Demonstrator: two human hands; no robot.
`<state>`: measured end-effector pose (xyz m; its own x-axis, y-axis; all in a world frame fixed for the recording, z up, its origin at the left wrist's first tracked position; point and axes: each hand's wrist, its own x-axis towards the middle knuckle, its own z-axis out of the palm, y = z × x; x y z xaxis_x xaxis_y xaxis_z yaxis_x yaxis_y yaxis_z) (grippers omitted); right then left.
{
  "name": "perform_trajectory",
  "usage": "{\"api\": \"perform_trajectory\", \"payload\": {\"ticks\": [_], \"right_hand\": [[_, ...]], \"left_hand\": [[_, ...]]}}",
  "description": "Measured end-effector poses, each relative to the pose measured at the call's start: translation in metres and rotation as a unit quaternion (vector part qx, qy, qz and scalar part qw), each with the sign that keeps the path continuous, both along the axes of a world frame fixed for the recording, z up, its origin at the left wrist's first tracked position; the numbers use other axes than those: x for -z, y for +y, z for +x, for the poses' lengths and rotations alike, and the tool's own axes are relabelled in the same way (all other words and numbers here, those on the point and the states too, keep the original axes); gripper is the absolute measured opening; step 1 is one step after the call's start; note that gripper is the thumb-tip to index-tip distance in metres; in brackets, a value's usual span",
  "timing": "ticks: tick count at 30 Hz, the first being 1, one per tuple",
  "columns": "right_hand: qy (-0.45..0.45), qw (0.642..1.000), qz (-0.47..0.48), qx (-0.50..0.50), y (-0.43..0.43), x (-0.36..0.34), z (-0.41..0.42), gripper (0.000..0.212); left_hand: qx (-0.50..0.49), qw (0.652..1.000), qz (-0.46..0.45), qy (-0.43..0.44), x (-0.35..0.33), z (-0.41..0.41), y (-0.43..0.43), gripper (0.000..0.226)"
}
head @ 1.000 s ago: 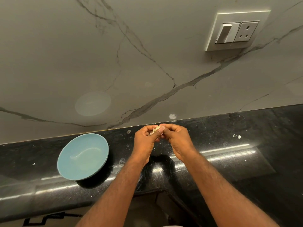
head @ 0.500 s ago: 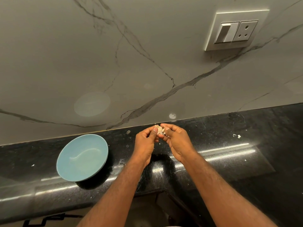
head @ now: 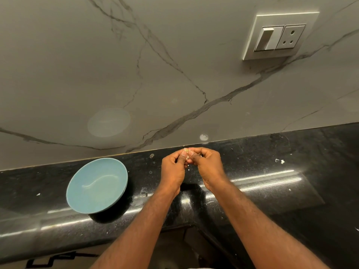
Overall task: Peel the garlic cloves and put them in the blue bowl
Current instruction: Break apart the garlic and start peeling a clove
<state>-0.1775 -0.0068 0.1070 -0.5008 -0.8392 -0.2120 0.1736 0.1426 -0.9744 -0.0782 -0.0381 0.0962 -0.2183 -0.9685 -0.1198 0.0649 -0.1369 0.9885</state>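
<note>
A small pale garlic clove point(head: 186, 152) with papery skin is pinched between the fingertips of both hands, above the black counter near the wall. My left hand point(head: 172, 167) grips it from the left, thumb up against it. My right hand point(head: 206, 165) grips it from the right with curled fingers. Most of the clove is hidden by the fingers. The blue bowl point(head: 97, 186) stands on the counter to the left of my hands and holds nothing that I can see.
The black stone counter point(head: 272, 183) carries small white skin scraps point(head: 279, 161) at the right and a few specks elsewhere. A marbled wall rises behind, with a switch and socket plate point(head: 277, 35) high on the right. The counter's front edge runs below my forearms.
Both hands stay together at the same spot; the fingers have shifted slightly around the clove, and less of it shows now.
</note>
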Motion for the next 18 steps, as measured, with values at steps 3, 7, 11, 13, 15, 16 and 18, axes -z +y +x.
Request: {"api": "perform_trajectory", "payload": {"ticks": [3,7,11,13,15,16,18], "right_hand": [[0.002,1.0,0.0,0.009,0.0,0.002,0.003,0.012],[-0.002,1.0,0.001,0.028,0.001,0.003,0.003,0.015],[-0.02,1.0,0.012,-0.009,0.001,0.0,-0.005,0.017],[-0.075,0.997,0.006,-0.031,0.0,-0.003,-0.009,0.018],[-0.14,0.989,-0.011,-0.047,0.001,-0.005,-0.012,0.014],[-0.156,0.986,-0.02,-0.055,0.001,-0.006,-0.013,0.011],[-0.151,0.986,-0.031,-0.061,0.001,-0.008,-0.014,0.012]], "left_hand": [[-0.007,1.0,-0.004,-0.002,0.001,-0.001,0.002,0.026],[-0.01,1.0,0.007,0.006,0.003,-0.001,0.003,0.024],[0.01,1.0,0.016,0.007,0.004,0.002,-0.001,0.018],[0.007,0.999,0.027,0.026,0.003,0.003,-0.004,0.014],[0.0,0.999,0.037,0.04,0.002,0.005,-0.007,0.011],[0.001,0.999,0.036,0.038,0.002,0.006,-0.008,0.01],[0.009,0.998,0.038,0.044,0.001,0.006,-0.008,0.01]]}}
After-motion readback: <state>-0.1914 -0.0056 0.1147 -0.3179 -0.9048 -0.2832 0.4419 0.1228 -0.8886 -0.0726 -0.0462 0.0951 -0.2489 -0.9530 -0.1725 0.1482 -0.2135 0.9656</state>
